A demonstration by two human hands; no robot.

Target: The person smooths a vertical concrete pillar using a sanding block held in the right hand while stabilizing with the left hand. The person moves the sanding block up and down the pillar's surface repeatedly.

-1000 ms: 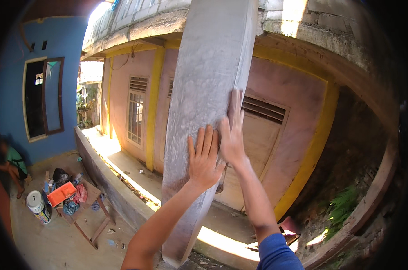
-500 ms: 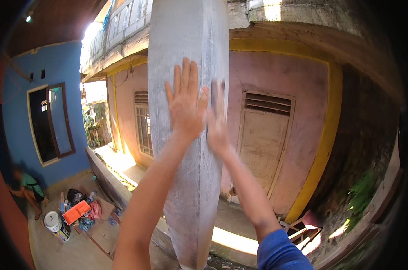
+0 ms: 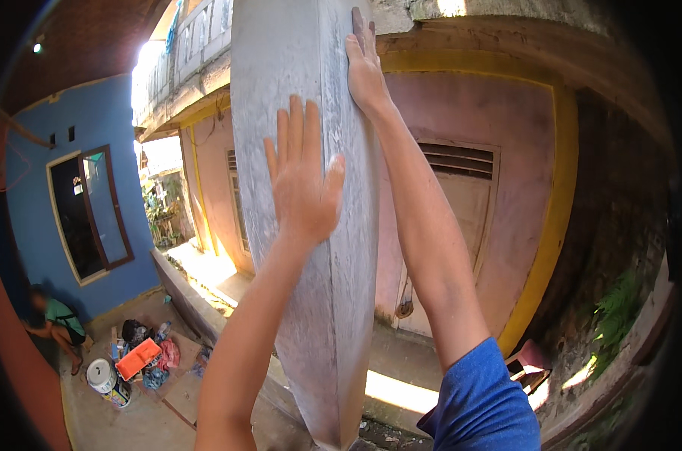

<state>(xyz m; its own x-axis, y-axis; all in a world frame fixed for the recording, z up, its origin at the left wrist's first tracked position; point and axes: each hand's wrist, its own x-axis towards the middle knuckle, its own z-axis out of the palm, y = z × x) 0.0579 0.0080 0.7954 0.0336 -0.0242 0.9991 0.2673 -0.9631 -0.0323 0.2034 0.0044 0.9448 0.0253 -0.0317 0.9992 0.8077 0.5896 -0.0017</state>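
Observation:
A tall grey cement column (image 3: 281,68) with flat facets and a tapering lower end stands right in front of me. My left hand (image 3: 303,184) lies flat on its front face, fingers spread and thumb apart, with pale dust on the thumb tip. Higher up, on the right-hand facet, my right hand (image 3: 367,75) presses along the surface with its fingers stretched upward. Under those fingers shows a small flat dark-brown piece that looks like sandpaper (image 3: 357,21); most of it is hidden by the hand.
A low wall (image 3: 183,282) runs behind the column. On the floor at the left stand a white bucket (image 3: 100,374) and an orange tray (image 3: 138,359) among bags. A person in green (image 3: 59,319) sits beside the blue wall (image 3: 36,188). A pale door (image 3: 465,203) is behind my right arm.
My right hand has slid up the column's right facet, from beside my left hand to well above it. The left hand stays flat on the front face. The view has shifted slightly.

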